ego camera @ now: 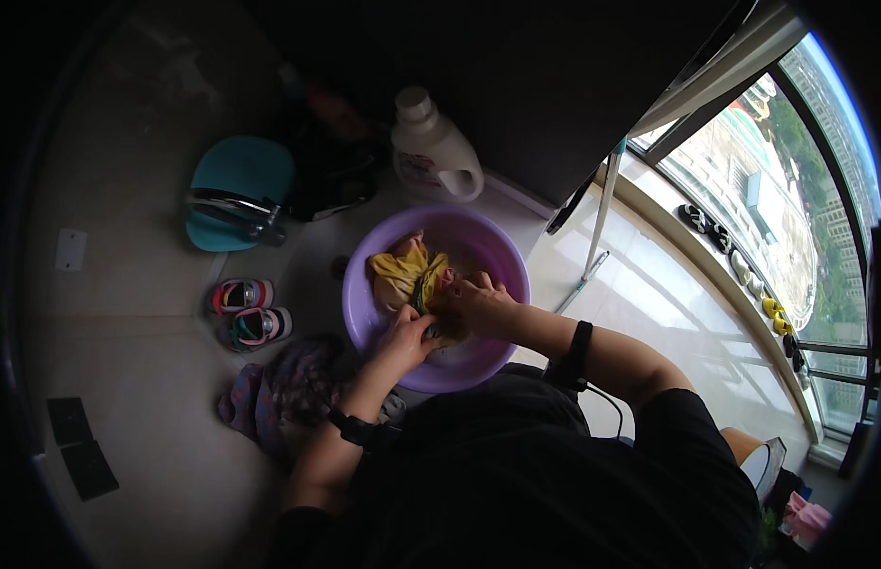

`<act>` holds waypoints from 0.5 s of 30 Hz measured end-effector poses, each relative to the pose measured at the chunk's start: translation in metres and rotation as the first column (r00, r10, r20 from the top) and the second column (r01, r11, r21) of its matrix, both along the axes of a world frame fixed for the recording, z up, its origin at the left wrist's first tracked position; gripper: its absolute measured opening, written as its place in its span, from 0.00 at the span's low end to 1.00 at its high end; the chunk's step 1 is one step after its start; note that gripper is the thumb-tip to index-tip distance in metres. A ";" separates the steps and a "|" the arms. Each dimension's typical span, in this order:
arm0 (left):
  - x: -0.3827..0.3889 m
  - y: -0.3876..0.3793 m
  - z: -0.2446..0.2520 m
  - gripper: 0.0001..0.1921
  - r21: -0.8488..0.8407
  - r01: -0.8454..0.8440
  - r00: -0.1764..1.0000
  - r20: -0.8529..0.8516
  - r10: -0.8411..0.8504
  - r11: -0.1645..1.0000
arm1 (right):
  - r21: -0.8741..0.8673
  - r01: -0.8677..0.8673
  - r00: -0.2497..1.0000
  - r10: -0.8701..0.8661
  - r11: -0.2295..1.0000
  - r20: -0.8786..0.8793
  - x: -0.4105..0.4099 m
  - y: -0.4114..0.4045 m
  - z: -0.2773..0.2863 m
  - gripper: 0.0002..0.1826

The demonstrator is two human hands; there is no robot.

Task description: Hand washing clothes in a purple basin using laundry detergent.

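Observation:
A purple plastic basin point(517, 267) stands on the floor in front of me, with a little cloudy water in its bottom. In it lies a wet, bunched yellow garment point(400, 270) with darker and pinkish parts. At the garment's near side, my left hand point(406, 336) pinches the cloth between thumb and curled fingers. My right hand point(483, 300) grips the same cloth on the right, its fingers bent over it and partly hiding it. Both hands are inside the rim, close together.
A white detergent bottle point(437, 153) stands behind the basin. To the left are small colourful shoes point(252, 309), a teal scoop-shaped thing point(241, 167) and a heap of patterned clothes point(280, 395). A pole with a teal foot point(604, 206) leans at the right, before a shoe-lined window ledge point(757, 284).

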State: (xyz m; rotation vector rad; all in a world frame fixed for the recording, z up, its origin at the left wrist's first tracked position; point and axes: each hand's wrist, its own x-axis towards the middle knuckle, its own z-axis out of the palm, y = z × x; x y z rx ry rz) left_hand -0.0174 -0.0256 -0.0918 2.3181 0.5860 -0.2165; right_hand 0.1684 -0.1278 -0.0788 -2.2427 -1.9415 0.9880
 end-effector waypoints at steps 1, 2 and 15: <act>0.000 -0.004 -0.010 0.30 -0.021 0.040 0.999 -0.030 -0.041 0.999 | -0.003 0.006 1.000 -0.006 1.000 0.001 -0.004 -0.003 -0.025 0.27; 0.008 -0.008 -0.014 0.30 -0.026 0.056 0.998 -0.027 -0.056 0.998 | -0.082 -0.123 0.991 0.127 0.989 0.045 -0.007 -0.008 -0.064 0.28; 0.012 -0.004 -0.073 0.32 -0.415 -0.446 0.893 -0.152 0.423 0.793 | -0.215 0.362 0.911 -0.393 0.907 -0.123 -0.011 0.014 -0.073 0.41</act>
